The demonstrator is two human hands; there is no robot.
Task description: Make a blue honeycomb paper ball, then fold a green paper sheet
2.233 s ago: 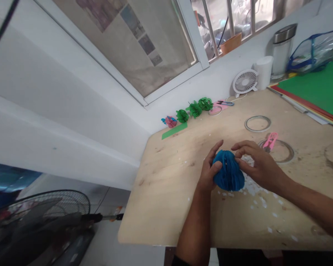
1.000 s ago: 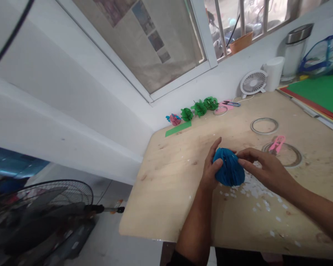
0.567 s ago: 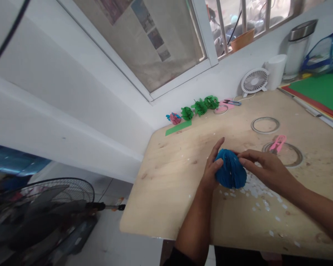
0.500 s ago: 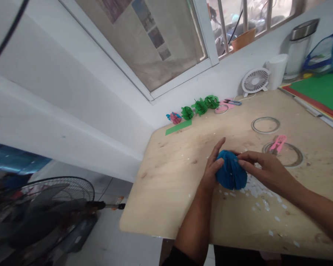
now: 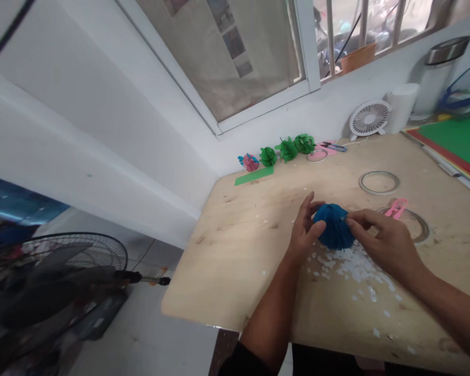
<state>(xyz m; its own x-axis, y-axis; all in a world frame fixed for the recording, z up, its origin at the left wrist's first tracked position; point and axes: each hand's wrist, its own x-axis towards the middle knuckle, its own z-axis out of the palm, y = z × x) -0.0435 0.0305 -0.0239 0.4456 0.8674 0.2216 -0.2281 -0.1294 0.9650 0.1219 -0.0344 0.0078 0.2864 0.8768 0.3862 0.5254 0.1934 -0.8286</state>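
Note:
A round blue folded-paper ball is held between my two hands, over the wooden table. My left hand cups its left side, with the thumb on its front and the forefinger pointing up. On the right side, my right hand pinches the ball's edge between thumb and fingertips. Small white paper bits lie scattered on the table below the ball. Pink thread snips rest beside my right hand, on a roll of tape partly hidden by that hand.
Along the wall stand several green paper balls and a pink-and-blue one, with a green strip in front. Another tape roll lies on the table. A small white fan and coloured sheets are at the back right.
The blue paper ball has turned in my hands; the dark gap at its front no longer shows. The camera view has shifted slightly.

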